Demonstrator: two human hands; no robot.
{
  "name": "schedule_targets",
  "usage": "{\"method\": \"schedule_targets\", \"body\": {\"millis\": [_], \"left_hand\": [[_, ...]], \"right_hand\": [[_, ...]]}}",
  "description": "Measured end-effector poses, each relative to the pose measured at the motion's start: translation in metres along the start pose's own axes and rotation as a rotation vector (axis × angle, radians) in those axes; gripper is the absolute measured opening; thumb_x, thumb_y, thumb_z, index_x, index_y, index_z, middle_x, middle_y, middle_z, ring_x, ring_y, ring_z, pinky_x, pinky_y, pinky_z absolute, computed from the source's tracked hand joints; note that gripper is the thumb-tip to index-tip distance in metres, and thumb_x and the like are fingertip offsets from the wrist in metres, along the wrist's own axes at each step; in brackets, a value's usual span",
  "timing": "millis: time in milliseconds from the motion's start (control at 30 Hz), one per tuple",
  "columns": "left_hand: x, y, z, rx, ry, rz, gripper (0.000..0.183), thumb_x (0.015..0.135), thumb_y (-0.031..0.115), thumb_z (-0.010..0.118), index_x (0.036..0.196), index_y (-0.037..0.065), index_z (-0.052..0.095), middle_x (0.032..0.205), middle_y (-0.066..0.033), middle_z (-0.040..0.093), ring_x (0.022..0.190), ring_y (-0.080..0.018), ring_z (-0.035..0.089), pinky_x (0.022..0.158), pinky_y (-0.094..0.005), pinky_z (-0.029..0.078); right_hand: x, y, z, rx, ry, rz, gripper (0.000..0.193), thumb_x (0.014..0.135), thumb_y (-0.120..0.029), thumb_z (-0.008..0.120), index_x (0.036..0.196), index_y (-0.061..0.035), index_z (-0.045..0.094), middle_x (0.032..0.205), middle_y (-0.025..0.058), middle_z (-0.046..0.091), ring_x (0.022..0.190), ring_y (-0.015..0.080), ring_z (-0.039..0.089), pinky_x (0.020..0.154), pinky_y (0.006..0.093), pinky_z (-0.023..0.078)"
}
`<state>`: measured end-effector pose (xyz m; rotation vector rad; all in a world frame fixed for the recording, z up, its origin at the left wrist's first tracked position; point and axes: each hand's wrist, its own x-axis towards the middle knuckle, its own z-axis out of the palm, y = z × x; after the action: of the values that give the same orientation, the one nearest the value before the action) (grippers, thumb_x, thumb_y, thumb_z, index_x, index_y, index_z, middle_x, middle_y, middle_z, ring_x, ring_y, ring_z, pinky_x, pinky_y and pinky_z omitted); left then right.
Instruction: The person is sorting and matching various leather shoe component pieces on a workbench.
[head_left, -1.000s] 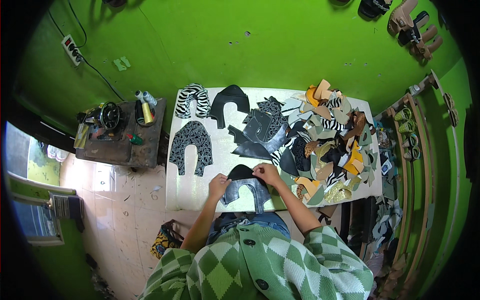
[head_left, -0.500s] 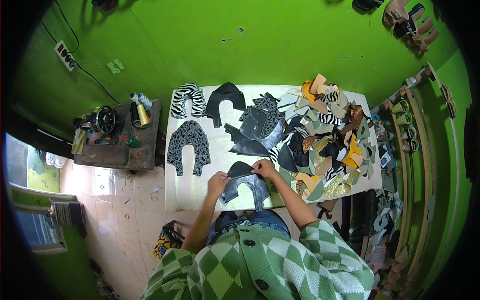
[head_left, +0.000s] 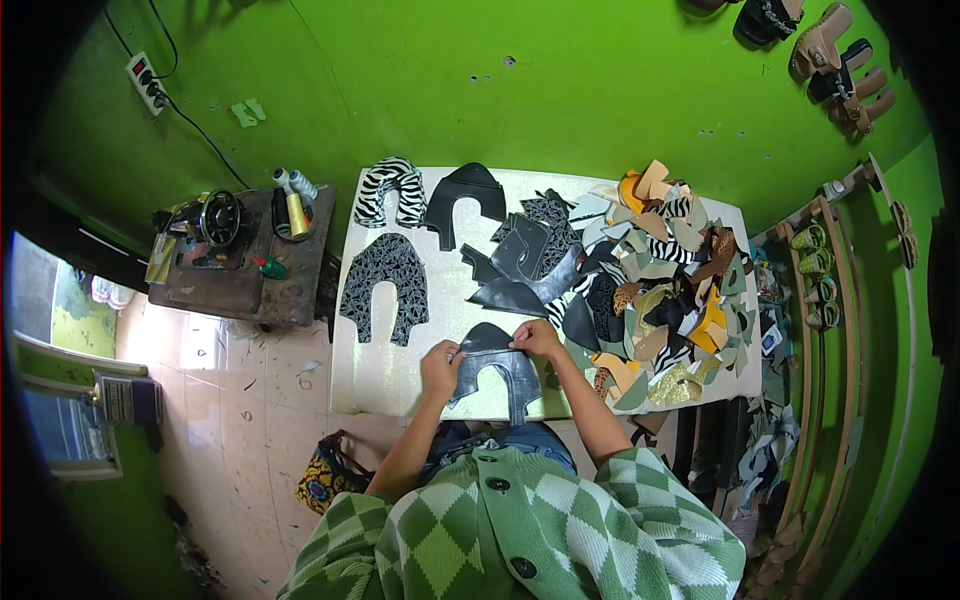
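Near the front edge of the table I hold a black horseshoe-shaped leather shoe upper piece [head_left: 512,372] by its two sides. My left hand [head_left: 440,370] pinches its left edge, and my right hand [head_left: 537,338] pinches the right edge. A seam or fold line crosses the piece between my hands, with a darker rounded part above it. Farther back lie a black-and-grey patterned upper piece [head_left: 384,262], a zebra-striped one [head_left: 412,180] and a plain black one [head_left: 468,181]. Several flat black cut pieces [head_left: 510,297] lie ahead of my right hand.
A heap of mixed leather scraps [head_left: 650,250] covers the right part of the white table [head_left: 390,390]. At the left stands a sewing machine [head_left: 218,218] on a dark table, with thread cones [head_left: 297,215] and a green bottle [head_left: 268,266]. A shoe rack [head_left: 822,262] lines the right wall.
Both hands stay pinched on the black upper piece, which has barely shifted. The whole view has tilted and moved slightly.
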<state>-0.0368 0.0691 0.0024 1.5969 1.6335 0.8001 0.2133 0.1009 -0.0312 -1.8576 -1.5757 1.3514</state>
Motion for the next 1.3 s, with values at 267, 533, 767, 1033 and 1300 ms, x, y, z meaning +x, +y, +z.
{"method": "schedule_targets", "body": {"millis": [267, 533, 767, 1033, 1300], "left_hand": [[0.0, 0.006, -0.004, 0.09, 0.018, 0.047, 0.016, 0.073, 0.012, 0.07, 0.083, 0.002, 0.062, 0.079, -0.0135, 0.063, 0.072, -0.0288, 0.061, 0.065, -0.0366, 0.048], [-0.001, 0.006, -0.005, 0.111, 0.025, 0.084, 0.015, 0.075, 0.012, 0.069, 0.084, 0.004, 0.061, 0.08, -0.0128, 0.061, 0.075, -0.0292, 0.06, 0.066, -0.0378, 0.047], [0.001, 0.009, -0.008, 0.211, -0.04, 0.057, 0.016, 0.075, 0.016, 0.069, 0.082, 0.005, 0.059, 0.081, -0.0106, 0.06, 0.077, -0.0289, 0.059, 0.068, -0.0377, 0.047], [0.006, 0.004, -0.006, 0.195, -0.004, 0.081, 0.019, 0.072, 0.014, 0.072, 0.082, 0.003, 0.06, 0.075, -0.0124, 0.062, 0.067, -0.0283, 0.06, 0.062, -0.0364, 0.047], [0.008, 0.008, -0.006, 0.174, -0.08, 0.008, 0.026, 0.067, 0.018, 0.077, 0.081, 0.004, 0.06, 0.078, -0.0114, 0.063, 0.073, -0.0294, 0.061, 0.065, -0.0382, 0.047]], "right_hand": [[-0.002, -0.01, 0.0, -0.045, 0.044, 0.037, 0.025, 0.059, -0.018, 0.083, 0.069, -0.0047, 0.066, 0.064, 0.0018, 0.064, 0.057, 0.0092, 0.058, 0.056, 0.0234, 0.046], [-0.014, -0.022, 0.006, -0.12, 0.121, -0.037, 0.023, 0.059, -0.016, 0.083, 0.069, -0.0063, 0.064, 0.064, 0.0027, 0.062, 0.058, 0.011, 0.057, 0.057, 0.0249, 0.045], [-0.028, -0.041, 0.021, -0.22, 0.289, -0.136, 0.029, 0.058, -0.016, 0.083, 0.066, -0.0043, 0.057, 0.063, 0.0083, 0.06, 0.059, 0.0216, 0.06, 0.057, 0.032, 0.047], [-0.008, -0.045, 0.028, -0.373, 0.161, -0.058, 0.037, 0.052, -0.03, 0.085, 0.06, -0.0035, 0.06, 0.054, 0.0071, 0.062, 0.048, 0.0191, 0.06, 0.056, 0.0281, 0.049], [-0.008, -0.051, 0.024, -0.389, 0.085, 0.063, 0.039, 0.046, -0.037, 0.086, 0.057, -0.0055, 0.066, 0.065, 0.0114, 0.064, 0.066, 0.0269, 0.063, 0.066, 0.0349, 0.05]]}}
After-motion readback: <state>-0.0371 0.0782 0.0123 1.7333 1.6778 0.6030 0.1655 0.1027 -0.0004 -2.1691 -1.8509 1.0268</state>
